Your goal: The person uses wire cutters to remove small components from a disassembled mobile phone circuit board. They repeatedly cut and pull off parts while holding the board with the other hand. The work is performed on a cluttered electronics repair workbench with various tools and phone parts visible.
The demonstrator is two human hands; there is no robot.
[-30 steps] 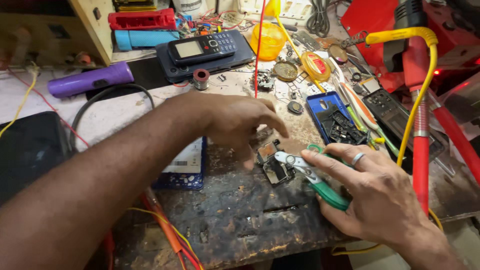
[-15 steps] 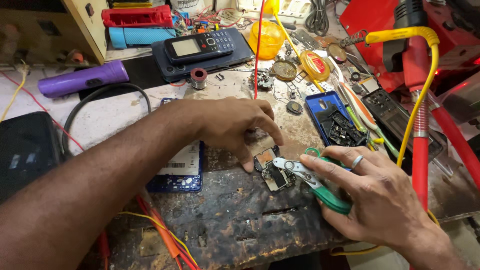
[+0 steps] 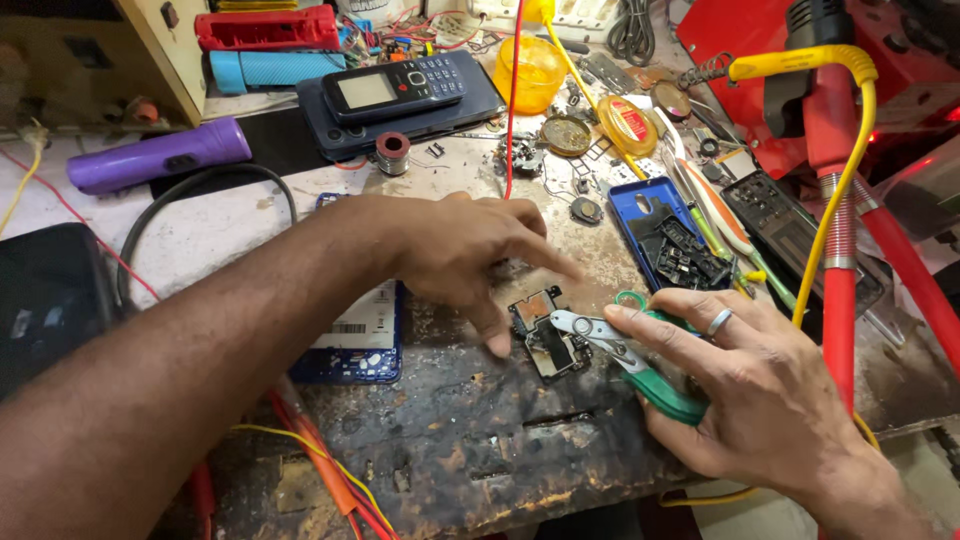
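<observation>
Left hand (image 3: 470, 255) lifted (slightly, perhaps) off circuit board (image 3: 548, 333).

Bright, even overhead light fell across the scarred workbench (image 3: 480, 440), casting soft shadows beneath the left hand (image 3: 470, 250). Glare shone off the phone (image 3: 400, 88) screen at the far edge; the near forearm blurred slightly.

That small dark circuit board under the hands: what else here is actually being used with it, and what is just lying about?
In use:
- small dark circuit board
- green-handled metal pliers, held by right hand
- left hand, fingers by the board

Lying about:
- purple torch
- black keypad phone
- blue phone shell
- solder spool
</observation>
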